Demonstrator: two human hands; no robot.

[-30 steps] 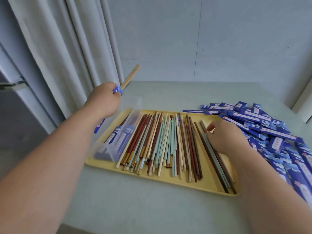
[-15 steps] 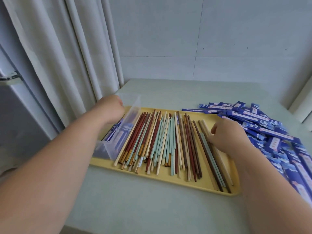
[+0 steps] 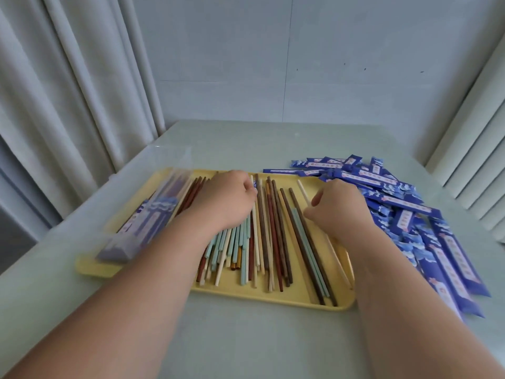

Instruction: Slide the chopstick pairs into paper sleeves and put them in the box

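A yellow tray (image 3: 273,300) with a raised rim and rounded corners lies on a pale grey-green worktop (image 3: 246,340), its long side toward the viewer; the worktop runs back to a plain light wall (image 3: 300,45) marked by faint panel seams and a few small dark specks (image 3: 297,69); off-white curtain (image 3: 68,91) hangs in folds at the left; white slatted panels (image 3: 470,149) slant down the right edge.
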